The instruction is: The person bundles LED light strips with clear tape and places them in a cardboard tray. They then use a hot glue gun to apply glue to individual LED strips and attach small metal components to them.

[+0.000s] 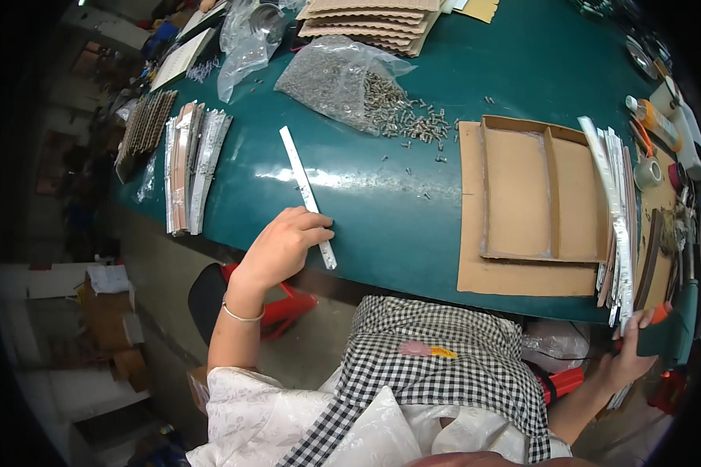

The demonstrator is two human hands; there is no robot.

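Observation:
My left hand (282,243) is at the table's near edge. Its fingers bend over the lower part of a narrow, silvery metal strip (295,159), which slants on the green tabletop. Far to the right, my right hand (632,354) pinches the near end of a long silvery strip (617,222) with thumb and fingers. That strip lies against a bundle of similar strips (606,289) beside a cardboard tray. Part of the right hand's grip is hard to make out near the picture's dark rim.
A plastic bag (323,78) spills small metal screws (417,123) onto the green table (382,202). The divided cardboard tray (518,194) stands at right. Strip bundles (202,167) and corrugated pieces (144,128) lie left; stacked cardboard (370,23) sits at the back. Bottles (656,121) and tape (647,173) stand far right.

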